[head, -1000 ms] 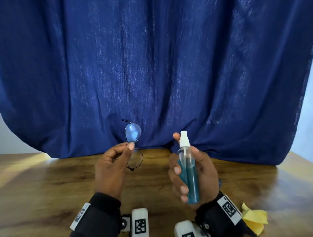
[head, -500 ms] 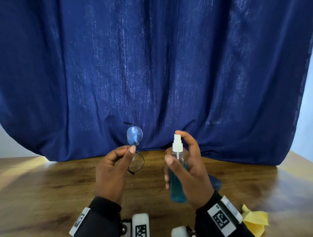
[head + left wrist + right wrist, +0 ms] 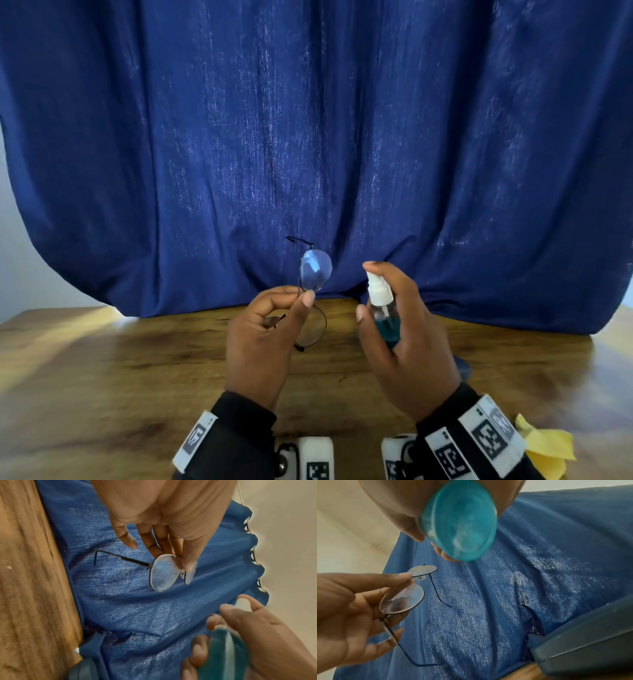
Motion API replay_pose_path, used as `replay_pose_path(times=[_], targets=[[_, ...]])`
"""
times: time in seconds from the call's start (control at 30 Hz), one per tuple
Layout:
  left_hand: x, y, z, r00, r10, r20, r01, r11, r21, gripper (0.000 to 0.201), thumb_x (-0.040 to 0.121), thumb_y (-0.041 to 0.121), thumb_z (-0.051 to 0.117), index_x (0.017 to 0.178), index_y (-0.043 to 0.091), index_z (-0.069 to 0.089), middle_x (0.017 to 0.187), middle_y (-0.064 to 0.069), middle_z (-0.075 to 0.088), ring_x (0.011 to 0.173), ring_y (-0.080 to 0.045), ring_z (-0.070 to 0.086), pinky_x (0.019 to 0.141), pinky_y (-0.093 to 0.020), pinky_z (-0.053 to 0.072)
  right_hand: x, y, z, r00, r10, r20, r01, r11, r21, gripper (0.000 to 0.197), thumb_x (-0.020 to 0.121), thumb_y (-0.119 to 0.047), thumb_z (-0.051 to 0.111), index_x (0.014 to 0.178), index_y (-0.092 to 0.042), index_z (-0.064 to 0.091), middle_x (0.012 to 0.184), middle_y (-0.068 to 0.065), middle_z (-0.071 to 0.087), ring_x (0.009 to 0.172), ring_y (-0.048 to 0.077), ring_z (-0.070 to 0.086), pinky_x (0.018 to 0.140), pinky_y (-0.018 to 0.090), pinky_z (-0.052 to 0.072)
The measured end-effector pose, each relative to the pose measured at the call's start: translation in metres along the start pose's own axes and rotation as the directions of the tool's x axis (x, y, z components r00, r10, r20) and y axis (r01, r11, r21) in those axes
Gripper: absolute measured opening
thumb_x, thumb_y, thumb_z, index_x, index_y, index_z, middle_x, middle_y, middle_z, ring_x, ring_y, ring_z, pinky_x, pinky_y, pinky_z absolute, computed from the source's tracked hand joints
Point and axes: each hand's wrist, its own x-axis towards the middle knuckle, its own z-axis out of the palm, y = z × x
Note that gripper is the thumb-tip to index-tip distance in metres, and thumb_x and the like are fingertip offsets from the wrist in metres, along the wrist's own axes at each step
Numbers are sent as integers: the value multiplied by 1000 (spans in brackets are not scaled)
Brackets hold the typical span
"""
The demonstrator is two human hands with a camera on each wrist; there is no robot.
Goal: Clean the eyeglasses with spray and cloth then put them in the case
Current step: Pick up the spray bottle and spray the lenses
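Observation:
My left hand pinches thin black-rimmed eyeglasses at the bridge and holds them upright above the table, one lens over the other, temples unfolded. The left wrist view shows thumb and fingers on the eyeglasses. My right hand grips a clear spray bottle of teal liquid with a white nozzle, its forefinger on top of the nozzle, just right of the glasses. The right wrist view shows the bottle's teal base and the eyeglasses. A yellow cloth lies at the lower right.
A dark blue case lies on the wooden table behind my right hand; its edge peeks out past the wrist. A blue curtain hangs along the table's back.
My right hand turned the bottle so its back faces me, brought it closer to the glasses and set the forefinger on the nozzle. The left hand held the glasses nearly still.

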Motion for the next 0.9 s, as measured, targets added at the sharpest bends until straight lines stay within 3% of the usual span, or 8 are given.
replay_pose_path(times=[0.17,0.3,0.47,0.63,0.8,0.9], targets=[[-1,1,4,1000,-20,14,20,999,-32,17,80,32,79,83,16,80,100,2,78,88,-3,71,76,-15,54,-1,-2,2,999,35,-37,-34,999,32,41,96,-16,62,130,-32,45,77,-16,54,61,10,56,58,12,41],[-1,0,3,998,-55,21,56,998,-38,20,80,38,78,83,18,80,98,0,79,86,-10,71,77,-24,57,-1,-3,3,994,-2,-114,5,1000,20,44,97,-17,61,136,-29,43,94,-14,58,71,2,57,67,14,45],[0,3,4,998,-57,-2,56,996,-74,18,78,32,78,82,14,80,97,4,80,84,2,72,69,-7,51,1,-3,-3,973,-15,-232,-22,987,-156,52,94,-14,65,141,-20,42,104,-2,56,83,5,55,75,7,43],[-2,4,4,999,-43,-5,42,997,-62,14,83,27,78,82,13,79,99,5,80,80,1,71,65,-9,53,-1,3,-10,983,109,-147,-141,963,-231,73,86,-8,65,146,-34,32,107,-7,50,88,2,55,63,16,48],[-1,8,4,998,-53,-43,49,995,-90,14,84,25,77,84,10,79,95,5,80,81,2,72,68,-9,53,-2,3,-9,994,97,-53,-106,974,-201,76,86,-6,66,146,-37,31,104,-8,52,86,4,57,61,13,47],[4,9,0,985,-114,-127,91,981,-169,11,87,24,77,79,17,80,96,2,80,91,-4,73,77,-15,56,-3,-2,-6,998,62,25,-55,976,-210,76,84,-6,67,144,-38,33,105,-5,56,74,11,59,55,27,55]])
